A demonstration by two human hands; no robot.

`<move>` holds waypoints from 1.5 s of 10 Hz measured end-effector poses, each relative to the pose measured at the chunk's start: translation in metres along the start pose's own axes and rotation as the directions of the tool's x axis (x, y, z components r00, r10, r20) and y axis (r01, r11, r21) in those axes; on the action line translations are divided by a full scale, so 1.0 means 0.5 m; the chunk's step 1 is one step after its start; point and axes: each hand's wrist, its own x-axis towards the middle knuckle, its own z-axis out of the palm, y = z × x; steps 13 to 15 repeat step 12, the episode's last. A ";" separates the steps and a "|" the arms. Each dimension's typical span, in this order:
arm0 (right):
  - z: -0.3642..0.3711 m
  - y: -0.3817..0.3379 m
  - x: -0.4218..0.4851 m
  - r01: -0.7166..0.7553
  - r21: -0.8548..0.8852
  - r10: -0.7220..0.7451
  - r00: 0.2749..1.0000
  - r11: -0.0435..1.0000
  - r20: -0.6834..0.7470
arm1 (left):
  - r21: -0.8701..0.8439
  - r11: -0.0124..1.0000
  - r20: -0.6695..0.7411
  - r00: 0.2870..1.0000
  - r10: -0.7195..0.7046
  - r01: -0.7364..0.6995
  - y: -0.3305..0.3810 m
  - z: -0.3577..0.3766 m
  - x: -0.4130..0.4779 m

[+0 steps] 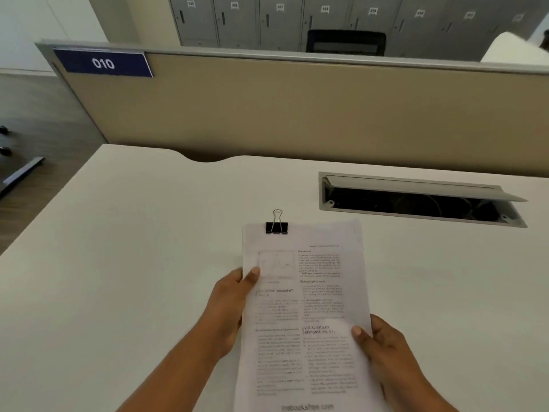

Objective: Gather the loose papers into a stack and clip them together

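Note:
A stack of printed papers [309, 292] is held above the white desk [133, 248], its top page showing two columns of text and a small graph. A black binder clip [276, 226] with silver wire handles grips the stack's top edge, left of centre. My left hand [230, 307] holds the stack's left edge, thumb on the top page near the graph. My right hand [383, 343] holds the right edge lower down, thumb on the page. The stack's bottom edge runs out of the frame.
An open cable tray [416, 200] with a raised grey lid is set into the desk at the right rear. A beige partition [297, 114] with a blue "010" sign [102, 63] stands behind the desk. Grey lockers [282, 22] line the far wall.

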 end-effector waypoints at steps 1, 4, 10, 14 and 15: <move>0.023 -0.013 0.020 -0.026 0.037 0.027 0.999 0.999 -0.022 | 0.095 0.995 -0.007 1.000 -0.030 0.031 -0.035 -0.021 -0.024; 0.118 -0.096 0.152 -0.002 -0.084 0.004 1.000 0.996 0.019 | 0.217 0.969 -0.226 0.960 0.167 -0.117 0.011 -0.055 0.072; 0.155 -0.119 0.216 0.232 -0.788 -0.356 0.934 0.570 0.017 | 0.770 0.638 -0.322 0.839 0.439 -0.038 0.043 -0.103 0.202; 0.130 -0.122 0.186 0.235 -0.755 -0.301 0.952 0.612 0.052 | 0.819 0.571 -0.270 0.839 0.473 -0.058 0.038 -0.093 0.160; 0.130 -0.122 0.186 0.235 -0.755 -0.301 0.952 0.612 0.052 | 0.819 0.571 -0.270 0.839 0.473 -0.058 0.038 -0.093 0.160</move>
